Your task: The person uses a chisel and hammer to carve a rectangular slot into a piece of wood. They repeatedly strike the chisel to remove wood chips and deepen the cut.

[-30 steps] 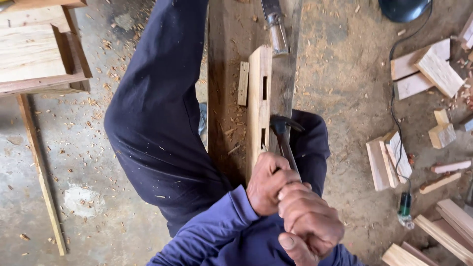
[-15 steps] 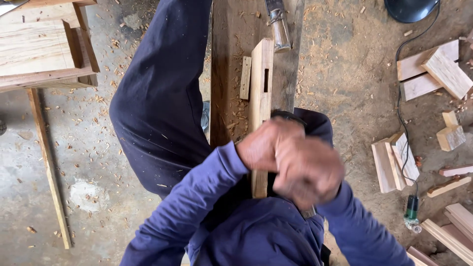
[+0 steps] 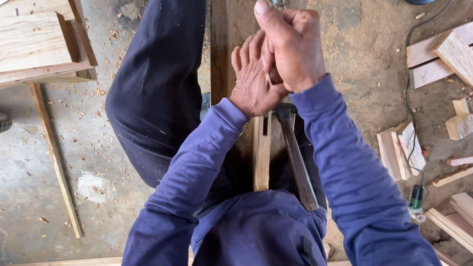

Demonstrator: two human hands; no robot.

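My right hand [image 3: 290,44] is a closed fist at the top centre, and what it grips is hidden. A bit of metal [image 3: 278,2] shows just above it. My left hand [image 3: 253,81] presses against the fist from the left with its fingers curled up under it. Below the hands a narrow wooden piece [image 3: 261,157] with a slot lies lengthwise on a dark plank [image 3: 221,54]. A hammer [image 3: 295,157] lies loose beside it on the right, its head toward the hands and its wooden handle pointing at me. Neither hand touches the hammer.
My dark-trousered leg [image 3: 152,98] crosses the left side. A wooden box frame [image 3: 39,49] and a long thin slat [image 3: 54,157] lie on the chip-strewn floor at left. Offcut blocks [image 3: 401,152], boards [image 3: 438,54] and a black cable [image 3: 411,98] with a green tool [image 3: 416,199] lie at right.
Both hands have moved away from me along the wooden piece, from over its near end to beyond its far end. The hammer now lies uncovered beside the piece.
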